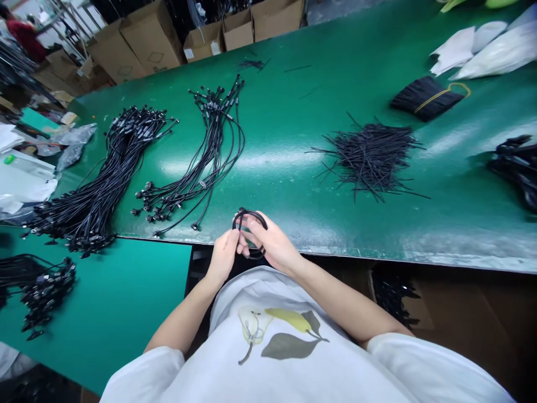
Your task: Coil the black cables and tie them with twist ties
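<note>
Both hands meet at the near edge of the green table [293, 140], holding a small coil of black cable [250, 218]. My left hand [224, 254] pinches the coil's lower left side with closed fingers. My right hand [272, 244] is wrapped round the coil's right side, fingers passing through the loop. To the left lie a fan of loose black cables with connectors [197, 162] and a thicker bundle of cables [104, 173]. A pile of short black twist ties [369, 154] lies to the right.
A bound bunch of black ties with a yellow band [428, 96] and white plastic bags [482, 47] lie at the far right. More black cables [518, 168] sit at the right edge. Cardboard boxes [201, 33] line the far side. A lower teal table [104, 302] holds other cables [37, 285].
</note>
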### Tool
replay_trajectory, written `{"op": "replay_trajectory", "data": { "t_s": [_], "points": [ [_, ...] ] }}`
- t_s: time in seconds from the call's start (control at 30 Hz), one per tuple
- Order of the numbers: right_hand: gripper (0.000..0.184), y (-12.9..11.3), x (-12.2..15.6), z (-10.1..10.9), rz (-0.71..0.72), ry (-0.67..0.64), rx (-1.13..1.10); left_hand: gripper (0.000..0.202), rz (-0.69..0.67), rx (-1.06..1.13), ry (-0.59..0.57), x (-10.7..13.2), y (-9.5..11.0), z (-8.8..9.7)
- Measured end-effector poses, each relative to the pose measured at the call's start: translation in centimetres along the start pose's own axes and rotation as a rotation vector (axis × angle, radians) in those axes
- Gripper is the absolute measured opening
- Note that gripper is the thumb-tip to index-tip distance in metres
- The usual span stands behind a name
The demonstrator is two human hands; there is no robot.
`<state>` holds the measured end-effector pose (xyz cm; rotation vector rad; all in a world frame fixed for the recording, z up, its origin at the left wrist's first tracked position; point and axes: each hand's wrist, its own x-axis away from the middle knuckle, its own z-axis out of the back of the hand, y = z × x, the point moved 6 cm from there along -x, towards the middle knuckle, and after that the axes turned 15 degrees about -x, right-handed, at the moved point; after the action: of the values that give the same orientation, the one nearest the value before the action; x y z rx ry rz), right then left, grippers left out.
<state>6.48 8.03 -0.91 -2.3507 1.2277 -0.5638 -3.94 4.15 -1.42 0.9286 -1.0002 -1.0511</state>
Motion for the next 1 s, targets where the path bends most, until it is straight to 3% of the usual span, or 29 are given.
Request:
{"op": "replay_trajectory", "data": {
  "t_s": [0.1,0.27,0.37,0.5,0.57,0.63,0.8,1.0],
  "points": [
    [0.040,0.5,0.2,-0.7,-0.068,-0.041,0.027,0.046,-0.016,-0.282,-0.052,0.2,0.1,0.0],
    [0.043,0.9,-0.6,0.3,-0.084,0.017,0.044,0.036,-0.062,-0.569,-0.129,0.4,0.1,-0.8],
    [0.045,0.9,-1.3,1.5,-0.096,0.061,0.058,0.030,-0.080,-0.447,-0.170,0.4,0.1,-1.0],
    [0.052,0.9,-1.6,2.3,-0.198,-0.015,0.044,0.037,0.127,0.037,-0.418,1.3,-0.8,-1.4],
    [0.053,1.1,-1.6,2.3,-0.232,-0.034,0.086,0.037,0.224,0.171,-0.535,2.1,-1.5,-1.9],
    [0.051,1.2,-1.4,2.2,-0.215,-0.008,0.165,0.040,0.241,0.236,-0.564,2.6,-2.1,-2.7],
    [0.047,0.6,-1.3,1.4,-0.036,0.027,0.312,0.041,0.161,0.194,-0.423,2.1,-3.4,-4.1],
    [0.041,-0.5,-1.3,0.0,-0.301,-0.181,0.164,0.031,0.022,-0.087,-0.616,2.1,-1.4,-3.9]
  ]
}}
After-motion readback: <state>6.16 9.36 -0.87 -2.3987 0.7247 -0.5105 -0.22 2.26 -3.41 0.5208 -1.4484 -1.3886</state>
